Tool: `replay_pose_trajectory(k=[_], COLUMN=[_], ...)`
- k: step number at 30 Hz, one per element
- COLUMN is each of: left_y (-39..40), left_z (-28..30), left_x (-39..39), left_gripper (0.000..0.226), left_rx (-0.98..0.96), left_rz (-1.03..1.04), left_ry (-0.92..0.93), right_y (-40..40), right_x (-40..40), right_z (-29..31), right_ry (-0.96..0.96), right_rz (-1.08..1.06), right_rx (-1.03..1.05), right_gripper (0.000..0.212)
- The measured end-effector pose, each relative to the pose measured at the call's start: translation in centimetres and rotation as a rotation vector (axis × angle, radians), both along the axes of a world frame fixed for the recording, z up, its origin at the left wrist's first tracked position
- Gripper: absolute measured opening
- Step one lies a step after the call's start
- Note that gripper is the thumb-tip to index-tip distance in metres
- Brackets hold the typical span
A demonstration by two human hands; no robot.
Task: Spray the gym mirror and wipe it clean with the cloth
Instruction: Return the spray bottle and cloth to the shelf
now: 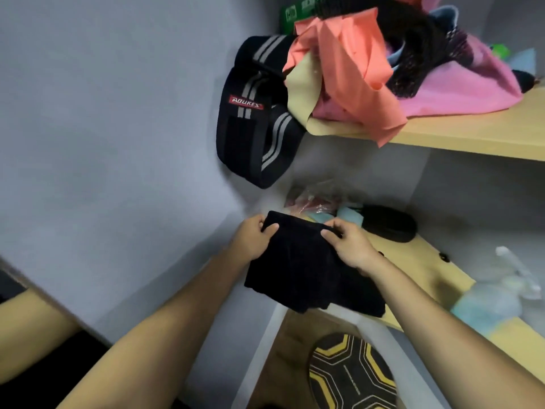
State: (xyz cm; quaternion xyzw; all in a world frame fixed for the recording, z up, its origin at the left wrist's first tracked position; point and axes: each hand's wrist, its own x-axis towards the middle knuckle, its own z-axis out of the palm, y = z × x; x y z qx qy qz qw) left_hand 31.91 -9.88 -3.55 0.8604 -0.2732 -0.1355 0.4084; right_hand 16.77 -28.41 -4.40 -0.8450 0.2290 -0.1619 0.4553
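hands [300, 243], gripping black cloth [306, 276] between them

Hanging black band [259, 119] and shelf clutter [365, 72] crowd above; wall-side seems open.

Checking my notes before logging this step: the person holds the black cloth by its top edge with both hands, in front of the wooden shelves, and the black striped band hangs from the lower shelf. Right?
Not quite. The head view shows the black striped band hanging off the upper shelf, not the lower. The rest holds: left hand and right hand grip the black cloth by its top edge.
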Motion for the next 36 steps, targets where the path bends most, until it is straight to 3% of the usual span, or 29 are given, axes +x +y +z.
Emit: replay_pose_trajectory(k=[6,9,12,15,17,19,22,29,33,36], left_y=[-2.5,-4.8,-6.0,-4.7,-3.7,-3.3,-4.0,-3.0,-2.7,-2.1], left_z=[-2.1,-4.0,-7.2,-10.9,-12.7,-13.5,-13.1,-12.7,-12.7,-13.2], left_x=[2.9,4.5,3.8,2.5,2.6,2.7,2.3,1.9,2.0,2.1], left_gripper=[0.018,0.037,0.041,0.049,0.059,0.064,0.069,0.052,0.038,0.057], left_rx=[0.185,0.285,0.474,0.642,0.724,0.739,0.709,0.652,0.523,0.628], left_rz=[0.027,0.052,-0.087,-0.349,-0.432,-0.442,-0.425,-0.353,-0.248,-0.308], left_ry=[-0.111,-0.222,-0.27,-0.298,-0.295,-0.301,-0.293,-0.317,-0.373,-0.322], right_y=[-1.6,-3.2,-3.6,-0.8,0.5,0.9,-0.1,-0.8,1.2,2.0], right_x=[4.6,7.8,8.7,6.5,5.8,5.7,6.3,7.0,7.0,5.8], right_z=[-3.7,-5.8,-8.7,-10.0,-10.8,-11.7,-11.8,-10.9,-11.0,-12.3], right_ry=[0.056,0.155,0.313,0.339,0.452,0.586,0.622,0.806,0.604,0.627], right_rz=[-0.094,-0.109,-0.031,0.175,0.322,0.369,0.332,0.333,0.387,0.507], right_rx=[0.193,0.239,-0.035,-0.36,-0.458,-0.462,-0.468,-0.65,-0.69,-0.633], right_gripper=[0.01,0.022,0.045,0.049,0.056,0.062,0.062,0.062,0.073,0.075])
